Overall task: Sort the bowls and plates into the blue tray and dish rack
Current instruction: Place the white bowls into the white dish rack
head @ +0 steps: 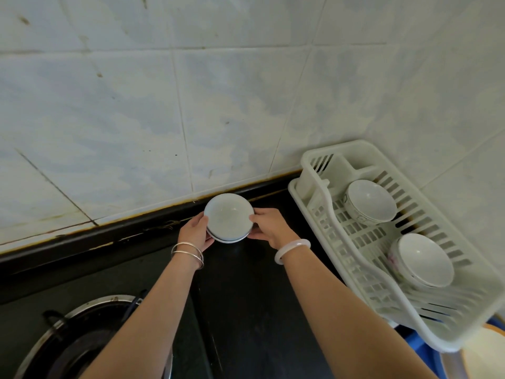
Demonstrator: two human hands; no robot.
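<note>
A small stack of white plates (228, 218) sits at the back of the black counter, close to the tiled wall. My left hand (195, 233) grips its left edge and my right hand (270, 227) grips its right edge. To the right stands a white plastic dish rack (355, 239) with two white bowls in it: one bowl (369, 201) toward the back, the other bowl (422, 259) nearer me. A bit of the blue tray (419, 348) shows under the rack's near corner at the lower right.
A gas burner (82, 340) lies at the lower left of the black counter (246, 310). A pale round plate edge (483, 354) shows at the bottom right corner. The tiled wall (191, 105) runs along the back and turns a corner at the right.
</note>
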